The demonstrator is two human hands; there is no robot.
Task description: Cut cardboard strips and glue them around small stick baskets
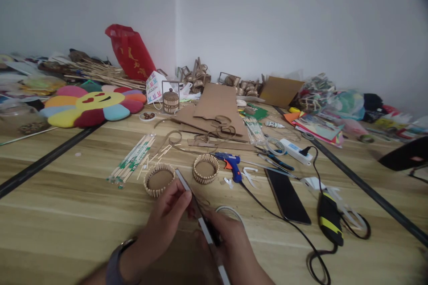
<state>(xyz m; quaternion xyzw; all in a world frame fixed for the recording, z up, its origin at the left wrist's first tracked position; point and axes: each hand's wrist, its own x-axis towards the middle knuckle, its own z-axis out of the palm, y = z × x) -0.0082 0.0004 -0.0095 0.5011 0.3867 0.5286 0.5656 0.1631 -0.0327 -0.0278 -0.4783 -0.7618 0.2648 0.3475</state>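
A long narrow strip (204,229), brown with white stretches along it, runs slantwise between my hands. My left hand (167,213) pinches its upper part between thumb and fingers. Lower down, my right hand (232,240) closes around the strip; a dark edge shows beside its fingers, and I cannot tell what that is. Just beyond the left fingers sits a round ring of short wooden sticks on a cardboard base (160,180). A second such stick ring (205,169) stands to its right. Behind the right hand, a roll of tape (230,212) is partly hidden.
A blue glue gun (232,164) lies past the rings, its cord trailing right. Nearby are a black phone (287,193), a power strip (297,151) and a black-yellow tool (329,218). Bagged sticks (133,158), cardboard sheets (216,109) and a flower cushion (93,104) lie farther back.
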